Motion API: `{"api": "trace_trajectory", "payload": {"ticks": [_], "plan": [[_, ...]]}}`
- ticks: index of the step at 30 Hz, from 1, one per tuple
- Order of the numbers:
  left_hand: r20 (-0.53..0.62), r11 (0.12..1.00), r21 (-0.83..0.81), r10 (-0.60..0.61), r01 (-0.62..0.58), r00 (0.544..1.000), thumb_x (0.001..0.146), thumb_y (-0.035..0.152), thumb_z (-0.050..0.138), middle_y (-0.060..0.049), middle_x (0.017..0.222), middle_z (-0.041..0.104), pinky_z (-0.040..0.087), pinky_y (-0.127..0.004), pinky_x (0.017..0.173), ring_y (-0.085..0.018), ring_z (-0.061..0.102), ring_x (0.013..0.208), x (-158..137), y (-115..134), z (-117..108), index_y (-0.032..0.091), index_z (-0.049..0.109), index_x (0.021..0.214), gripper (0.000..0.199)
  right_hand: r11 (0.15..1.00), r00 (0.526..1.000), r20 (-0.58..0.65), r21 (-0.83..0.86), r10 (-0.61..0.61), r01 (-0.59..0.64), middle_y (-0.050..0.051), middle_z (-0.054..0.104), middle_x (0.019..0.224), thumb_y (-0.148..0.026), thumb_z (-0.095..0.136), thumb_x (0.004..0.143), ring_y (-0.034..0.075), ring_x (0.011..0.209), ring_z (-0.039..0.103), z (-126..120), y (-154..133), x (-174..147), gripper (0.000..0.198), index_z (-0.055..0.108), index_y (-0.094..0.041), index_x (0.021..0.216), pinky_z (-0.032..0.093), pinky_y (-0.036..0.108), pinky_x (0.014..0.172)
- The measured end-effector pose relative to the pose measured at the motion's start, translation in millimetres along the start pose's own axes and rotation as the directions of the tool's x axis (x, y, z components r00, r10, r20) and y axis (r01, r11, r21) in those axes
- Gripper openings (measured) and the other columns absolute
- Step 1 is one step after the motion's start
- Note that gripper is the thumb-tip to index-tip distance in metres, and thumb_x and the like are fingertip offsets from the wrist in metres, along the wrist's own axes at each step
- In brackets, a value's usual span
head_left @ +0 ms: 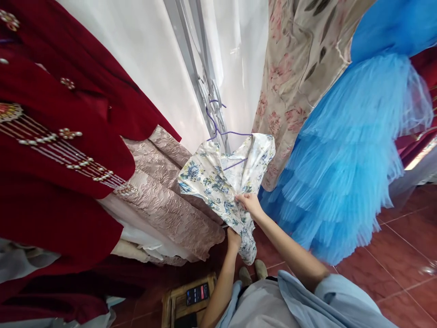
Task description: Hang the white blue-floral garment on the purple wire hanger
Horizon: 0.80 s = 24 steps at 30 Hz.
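A white dress with blue and yellow-green flowers [218, 182] hangs in front of me on a thin purple hanger [216, 130]. Its wide neckline lies open, and the hanger's lower bar shows through it. At the front of the bodice, my right hand [250, 204] is closed, pinching the fabric between thumb and fingers. Lower down, my left hand [234, 238] touches the dress at its left edge. The fingers of that hand are hidden by the cloth. Below both hands the skirt narrows into folds.
Dark red beaded garments [68, 114] and a pink brocade dress [170, 214] hang at left. A beige floral dress [283, 91] and a blue tiered tulle dress [341, 159] hang at right. Behind is a metal rack post [191, 41]. A phone [197, 294] rests on a wooden stool [170, 305].
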<state>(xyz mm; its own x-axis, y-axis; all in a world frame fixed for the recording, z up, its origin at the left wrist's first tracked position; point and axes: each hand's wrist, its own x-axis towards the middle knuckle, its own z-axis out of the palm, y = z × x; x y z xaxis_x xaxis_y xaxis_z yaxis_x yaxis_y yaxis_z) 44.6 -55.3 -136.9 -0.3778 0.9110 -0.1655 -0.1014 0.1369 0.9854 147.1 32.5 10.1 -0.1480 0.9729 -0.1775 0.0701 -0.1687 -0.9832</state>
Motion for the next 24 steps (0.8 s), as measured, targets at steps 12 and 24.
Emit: {"api": "trace_trajectory", "payload": {"ticks": [12,24], "plan": [[0.077,0.996,0.052,0.071,-0.075,0.994,0.065,0.028,0.072,-0.014,0.091,0.076,0.053,-0.043,0.098,-0.032,0.07,0.1,-13,1,-3,0.014,0.07,0.085,0.025,0.825,0.861,-0.12,0.248,-0.495,0.508,-0.006,0.044,0.044,-0.041,0.063,0.087,0.008,0.04,0.038,14,-206,61,0.034,0.059,-0.017,0.062,0.032,0.023,0.045],[0.434,0.128,0.549,0.801,-0.826,0.413,0.103,0.035,0.045,-0.012,0.114,0.065,0.051,-0.035,0.093,-0.022,0.062,0.108,74,351,-26,0.019,0.065,0.119,0.03,0.807,0.81,0.032,0.121,-0.585,0.578,-0.007,0.045,0.049,-0.035,0.059,0.089,0.009,0.044,0.039,-7,-184,32,0.022,0.056,-0.019,0.074,0.029,0.023,0.046]]}}
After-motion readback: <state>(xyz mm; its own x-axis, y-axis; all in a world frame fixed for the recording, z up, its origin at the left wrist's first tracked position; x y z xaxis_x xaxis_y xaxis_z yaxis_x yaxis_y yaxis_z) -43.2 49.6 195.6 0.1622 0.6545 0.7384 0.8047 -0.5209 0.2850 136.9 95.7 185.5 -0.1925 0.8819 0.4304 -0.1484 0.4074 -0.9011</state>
